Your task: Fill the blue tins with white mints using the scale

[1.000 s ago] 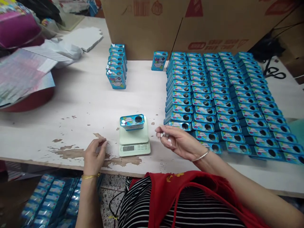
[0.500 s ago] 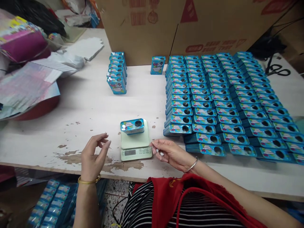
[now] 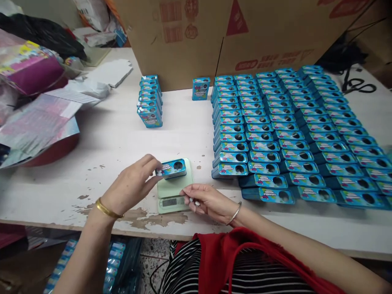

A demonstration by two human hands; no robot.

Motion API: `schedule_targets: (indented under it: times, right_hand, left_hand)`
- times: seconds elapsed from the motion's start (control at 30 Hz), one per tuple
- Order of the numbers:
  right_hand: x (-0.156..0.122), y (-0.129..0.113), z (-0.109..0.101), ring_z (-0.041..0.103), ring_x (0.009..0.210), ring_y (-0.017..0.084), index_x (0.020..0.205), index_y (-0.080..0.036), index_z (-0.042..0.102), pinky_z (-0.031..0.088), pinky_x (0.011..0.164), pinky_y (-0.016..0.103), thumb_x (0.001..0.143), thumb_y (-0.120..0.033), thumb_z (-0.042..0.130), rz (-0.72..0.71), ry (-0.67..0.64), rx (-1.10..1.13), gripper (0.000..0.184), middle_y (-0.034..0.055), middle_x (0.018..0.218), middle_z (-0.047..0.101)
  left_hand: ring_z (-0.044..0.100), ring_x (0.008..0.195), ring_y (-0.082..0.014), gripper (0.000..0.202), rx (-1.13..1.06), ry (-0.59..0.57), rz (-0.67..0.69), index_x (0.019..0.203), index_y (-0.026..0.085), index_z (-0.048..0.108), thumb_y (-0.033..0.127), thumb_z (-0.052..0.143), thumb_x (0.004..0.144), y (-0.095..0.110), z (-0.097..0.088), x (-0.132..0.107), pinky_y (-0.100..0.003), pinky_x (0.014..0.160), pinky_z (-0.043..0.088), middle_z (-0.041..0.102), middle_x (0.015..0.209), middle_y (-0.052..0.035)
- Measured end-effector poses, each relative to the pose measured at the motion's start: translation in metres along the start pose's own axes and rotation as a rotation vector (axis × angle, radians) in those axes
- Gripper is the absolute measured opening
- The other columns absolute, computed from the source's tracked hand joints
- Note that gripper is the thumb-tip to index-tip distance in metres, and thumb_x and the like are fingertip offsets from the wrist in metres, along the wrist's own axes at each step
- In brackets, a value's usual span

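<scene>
A blue candy tin point(image 3: 175, 169) with a round dark hole in its top stands on a pale green digital scale point(image 3: 167, 190). My left hand point(image 3: 130, 183) has its thumb and fingers closed round the tin's left end, where white candies partly show under the fingertips. My right hand point(image 3: 211, 203) is by the scale's lower right corner, palm turned up and fingers curled, with a few small white candies point(image 3: 197, 203) in it. Part of the scale's button panel is hidden behind the right fingers.
Rows of blue tins point(image 3: 265, 157) with open holes fill the right side. A short row of tins point(image 3: 150, 119) topped with white candies stands back left, a single tin point(image 3: 200, 90) near the cardboard box point(image 3: 196, 53). Scissors point(image 3: 361, 87) lie far right; a red bowl point(image 3: 56, 151) far left.
My left hand has moved right and forward from beside the scale and taken hold of the tin's left end. My right hand has shifted left over the scale's edge, still holding candies.
</scene>
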State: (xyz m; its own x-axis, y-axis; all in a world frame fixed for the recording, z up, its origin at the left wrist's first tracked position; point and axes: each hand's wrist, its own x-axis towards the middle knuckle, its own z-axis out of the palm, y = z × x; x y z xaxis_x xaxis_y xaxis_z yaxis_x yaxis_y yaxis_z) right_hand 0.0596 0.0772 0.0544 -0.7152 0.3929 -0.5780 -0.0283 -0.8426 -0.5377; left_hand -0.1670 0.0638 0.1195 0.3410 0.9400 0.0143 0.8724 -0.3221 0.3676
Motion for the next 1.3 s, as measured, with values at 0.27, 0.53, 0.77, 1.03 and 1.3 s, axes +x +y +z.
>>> schedule_targets:
  times: [0.27, 0.53, 0.77, 1.03, 1.3]
  right_hand:
    - [0.002, -0.003, 0.003, 0.046, 0.051, 0.004, 0.086, -0.012, 0.059, 0.029, 0.04, 0.016, 0.083, -0.04, 0.062, 0.062, -0.058, 0.182, 0.029, 0.0003, 0.068, 0.055]
    - [-0.017, -0.007, -0.013, 0.045, 0.052, 0.005, 0.094, -0.011, 0.06, 0.029, 0.041, 0.016, 0.087, -0.029, 0.055, 0.0, 0.043, 0.224, 0.02, 0.0011, 0.07, 0.056]
    - [-0.029, 0.006, -0.04, 0.045, 0.05, 0.004, 0.096, -0.01, 0.063, 0.027, 0.039, 0.018, 0.084, -0.026, 0.057, -0.031, 0.187, 0.201, 0.021, 0.0012, 0.071, 0.056]
    - [-0.027, 0.016, -0.039, 0.045, 0.047, 0.005, 0.095, -0.012, 0.062, 0.025, 0.037, 0.018, 0.078, -0.035, 0.066, -0.021, 0.147, 0.129, 0.029, -0.0001, 0.069, 0.056]
    - [-0.023, 0.02, -0.04, 0.046, 0.047, 0.004, 0.091, -0.012, 0.064, 0.023, 0.037, 0.017, 0.073, -0.038, 0.069, -0.005, 0.15, 0.106, 0.032, -0.0009, 0.068, 0.055]
  left_hand:
    - [0.057, 0.083, -0.0156, 0.02, -0.211, 0.028, 0.069, 0.096, 0.021, 0.057, 0.038, 0.051, 0.088, 0.034, -0.008, 0.006, -0.029, 0.072, 0.049, 0.06, 0.091, -0.0038]
    - [0.058, 0.092, -0.0171, 0.023, -0.195, 0.453, -0.145, 0.105, 0.023, 0.06, 0.035, 0.058, 0.085, 0.029, -0.003, -0.014, -0.035, 0.083, 0.05, 0.063, 0.1, -0.0022]
    - [0.059, 0.088, -0.0153, 0.024, -0.309, 0.541, -0.309, 0.106, 0.023, 0.06, 0.032, 0.059, 0.084, -0.01, 0.019, -0.036, -0.033, 0.081, 0.049, 0.061, 0.101, -0.0019]
    - [0.059, 0.09, -0.0153, 0.034, -0.353, 0.438, -0.248, 0.114, 0.021, 0.057, 0.036, 0.06, 0.084, -0.018, 0.033, -0.027, -0.031, 0.079, 0.049, 0.061, 0.104, -0.0042]
    - [0.058, 0.093, -0.016, 0.045, -0.36, 0.362, -0.199, 0.119, 0.021, 0.054, 0.043, 0.062, 0.082, -0.018, 0.041, -0.018, -0.031, 0.079, 0.049, 0.06, 0.107, -0.0057]
